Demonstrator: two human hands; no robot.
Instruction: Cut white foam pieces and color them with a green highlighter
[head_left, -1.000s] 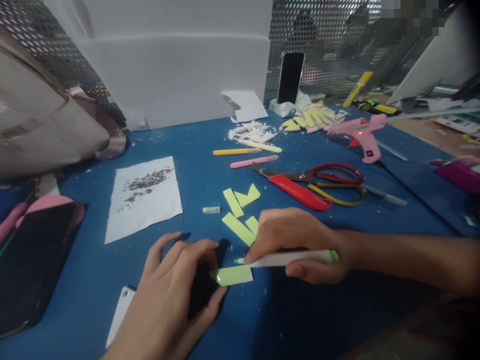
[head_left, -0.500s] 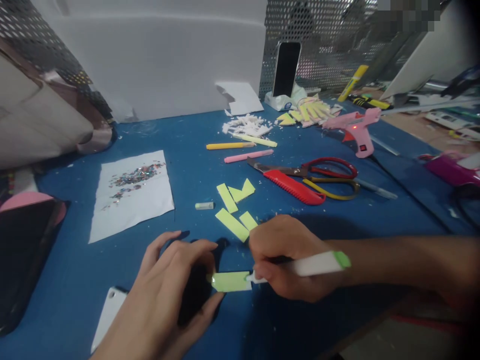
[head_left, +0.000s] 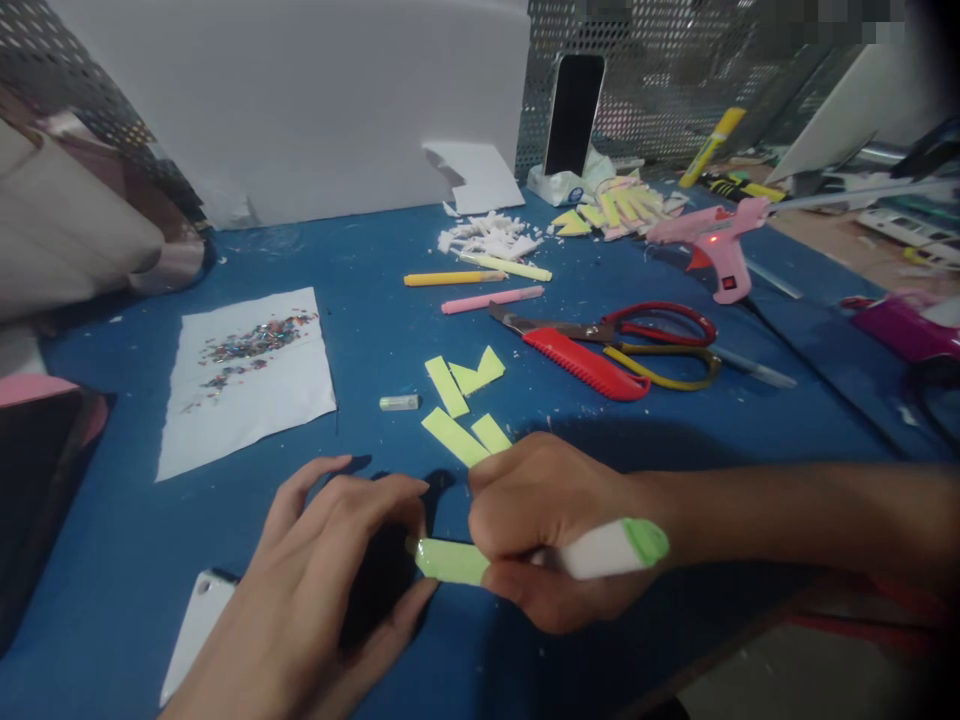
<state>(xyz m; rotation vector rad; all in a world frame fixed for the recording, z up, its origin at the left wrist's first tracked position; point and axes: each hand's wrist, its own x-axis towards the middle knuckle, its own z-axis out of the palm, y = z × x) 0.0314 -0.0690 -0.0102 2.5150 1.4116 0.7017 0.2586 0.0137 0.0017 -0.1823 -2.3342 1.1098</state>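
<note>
My right hand [head_left: 559,530] is closed around a white marker [head_left: 600,550] with a green end, slanting down to the left. Its tip is hidden behind my fingers, over the right part of a light green strip [head_left: 454,562]. The thumb and fingers of my left hand [head_left: 330,560] hold this strip at its left end against the blue table. Several more green pieces [head_left: 454,435] lie just beyond my hands. A small marker cap [head_left: 399,402] rests to their left. Part of a white piece with a hole [head_left: 199,620] shows beside my left wrist.
White paper with glitter [head_left: 251,370] lies at left, near a dark device [head_left: 45,500]. Scissors [head_left: 600,330], a red-handled cutter [head_left: 585,365] and slim pens [head_left: 491,300] lie beyond. A pink glue gun [head_left: 724,250], its light on, and a propped phone [head_left: 576,115] stand farther back.
My right hand has shifted left and tilted the marker, now covering the strip's right end and the marker tip. My left hand keeps its hold. The whole view has shifted slightly.
</note>
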